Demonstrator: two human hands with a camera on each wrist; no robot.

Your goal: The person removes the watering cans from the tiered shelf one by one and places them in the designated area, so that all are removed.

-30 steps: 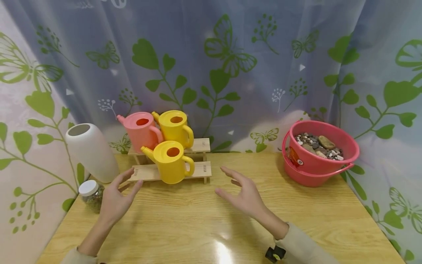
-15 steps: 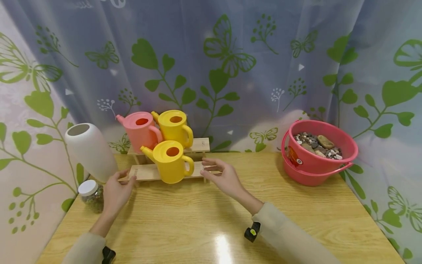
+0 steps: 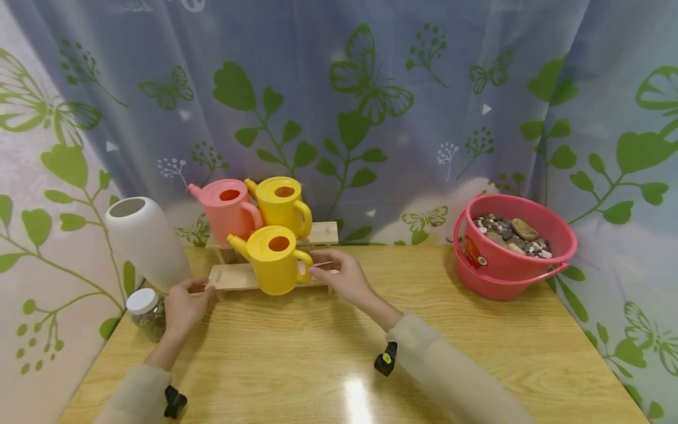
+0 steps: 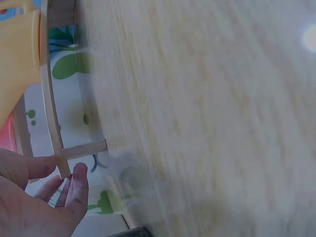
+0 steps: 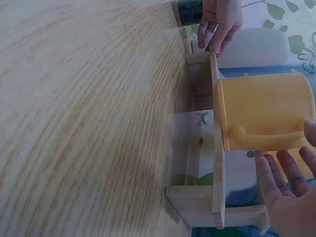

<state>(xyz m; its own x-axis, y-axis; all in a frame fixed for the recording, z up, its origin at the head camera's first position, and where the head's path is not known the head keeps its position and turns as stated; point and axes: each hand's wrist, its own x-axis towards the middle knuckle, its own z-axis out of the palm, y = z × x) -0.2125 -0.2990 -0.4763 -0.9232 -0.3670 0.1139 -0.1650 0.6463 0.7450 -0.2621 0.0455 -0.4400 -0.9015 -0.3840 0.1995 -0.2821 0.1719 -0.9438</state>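
Note:
My left hand (image 3: 185, 307) pinches the left end of the lower step of a two-step wooden stand (image 3: 233, 277); in the left wrist view the thumb lies over the board (image 4: 51, 106) and the fingers come from below. On that step stands a yellow watering can (image 3: 272, 265), spout to the left, handle to the right. Close by the handle, my right hand (image 3: 346, 280) has its fingers extended around it without closing, as the right wrist view shows beside the can (image 5: 266, 108). A pink watering can (image 3: 228, 215) and another yellow watering can (image 3: 278, 206) occupy the upper step.
Left of the stand are a white vase (image 3: 148, 247) and a white-lidded jar (image 3: 148, 315). A pink bucket (image 3: 508, 274) holding stones (image 3: 516, 235) stands at the right. Behind everything hangs a patterned curtain (image 3: 413, 141); the wooden table (image 3: 296, 365) stretches in front.
Both hands have moved in to the stand. The left hand has taken hold of its left end; the right has moved left, past the stand's right end, to the front yellow can's handle.

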